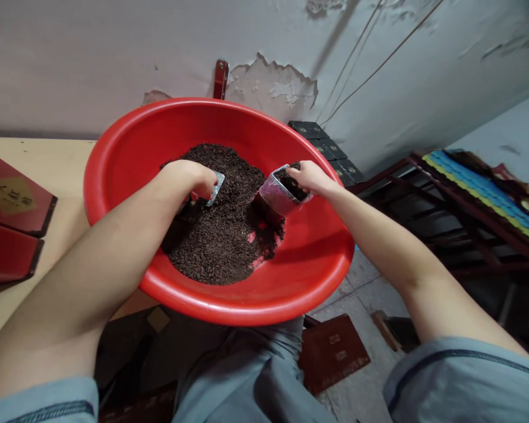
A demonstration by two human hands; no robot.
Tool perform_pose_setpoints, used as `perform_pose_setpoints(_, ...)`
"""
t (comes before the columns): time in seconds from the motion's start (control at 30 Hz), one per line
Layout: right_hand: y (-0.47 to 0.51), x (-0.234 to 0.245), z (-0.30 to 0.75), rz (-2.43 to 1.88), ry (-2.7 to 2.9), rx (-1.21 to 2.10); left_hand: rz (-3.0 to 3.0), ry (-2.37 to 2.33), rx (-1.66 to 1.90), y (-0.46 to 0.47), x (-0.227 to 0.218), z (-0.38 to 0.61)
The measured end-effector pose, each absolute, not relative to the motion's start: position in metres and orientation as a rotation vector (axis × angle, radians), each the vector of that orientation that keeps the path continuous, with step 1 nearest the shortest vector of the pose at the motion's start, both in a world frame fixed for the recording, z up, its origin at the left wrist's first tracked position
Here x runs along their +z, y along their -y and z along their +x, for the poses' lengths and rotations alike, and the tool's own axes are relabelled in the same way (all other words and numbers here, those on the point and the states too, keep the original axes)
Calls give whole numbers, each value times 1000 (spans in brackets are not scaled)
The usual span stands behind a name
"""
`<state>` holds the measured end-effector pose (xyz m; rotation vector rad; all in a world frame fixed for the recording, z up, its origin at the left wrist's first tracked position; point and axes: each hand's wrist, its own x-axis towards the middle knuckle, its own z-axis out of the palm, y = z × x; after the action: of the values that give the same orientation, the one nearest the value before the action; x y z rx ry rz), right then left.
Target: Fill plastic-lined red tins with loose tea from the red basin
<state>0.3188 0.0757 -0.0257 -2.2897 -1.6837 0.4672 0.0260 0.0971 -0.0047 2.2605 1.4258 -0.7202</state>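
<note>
Fingers of my right hand [314,178] are curling over the rim of a clear box [277,198], nearly closed on it, while it is holding some of the dark grains [211,252] heaped in the red basin [247,311]. My left hand [194,177] is gripping another clear piece [217,187], fingers bent tight, among the grains. Red packaging [20,191] is resting on the table [70,154].
</note>
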Motion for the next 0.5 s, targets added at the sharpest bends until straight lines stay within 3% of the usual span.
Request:
perform_pose_setpoints(0.17, -82, -20, 318, -2416, 1896, 157, 2267, -1423, -743, -96, -3, 27)
perform_pose_setpoints(0.5, -90, -13, 326, -2508, 1937, 218, 2270, -1390, -750, -101, -11, 24)
